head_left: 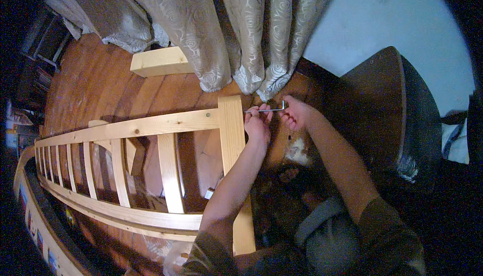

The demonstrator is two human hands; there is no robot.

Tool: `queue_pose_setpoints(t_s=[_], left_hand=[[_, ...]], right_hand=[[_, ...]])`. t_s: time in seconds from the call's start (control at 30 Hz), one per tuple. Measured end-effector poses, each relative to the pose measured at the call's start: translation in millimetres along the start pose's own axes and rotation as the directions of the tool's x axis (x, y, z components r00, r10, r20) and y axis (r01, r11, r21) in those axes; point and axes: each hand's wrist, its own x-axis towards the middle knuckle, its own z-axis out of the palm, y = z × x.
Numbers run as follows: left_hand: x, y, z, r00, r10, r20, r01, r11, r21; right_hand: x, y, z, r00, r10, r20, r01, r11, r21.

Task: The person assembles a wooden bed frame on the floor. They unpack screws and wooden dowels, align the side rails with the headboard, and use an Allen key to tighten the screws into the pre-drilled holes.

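A slatted wooden rail frame stretches from the left to an upright wooden post in the middle. My left hand is just right of the post's upper end, its fingers around the long arm of a metal hex key. That arm points at the post's side; whether its tip sits in a bolt is hidden. My right hand is at the bent end of the key, fingers curled beside the short arm; a firm grip cannot be made out.
Patterned curtains hang to the floor beyond the post. Behind the frame lies a light wooden beam. Dark curved furniture stands at right. A small dark piece lies on the wooden floor below my right hand.
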Motion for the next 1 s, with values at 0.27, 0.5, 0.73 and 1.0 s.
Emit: queue_pose_setpoints(t_s=[0.27,0.5,0.73,1.0], left_hand=[[9,-5,-3,1.000,0.006,0.013,-0.006,1.000,-0.015],[26,-8,-22,0.996,-0.050,0.075,0.052,0.998,-0.021],[-4,4,11,0.996,-0.026,-0.080,0.022,0.999,-0.047],[-5,2,9,0.997,-0.036,-0.065,0.032,0.997,-0.066]], right_hand=[[7,-2,-1,0.984,-0.167,-0.056,0.168,0.986,0.008],[1,-6,-4,0.621,-0.743,0.248,0.257,-0.106,-0.960],[-30,-10,10,0.981,-0.181,-0.070,0.137,0.901,-0.411],[6,-1,-11,0.862,-0.505,0.046,0.461,0.742,-0.487]])
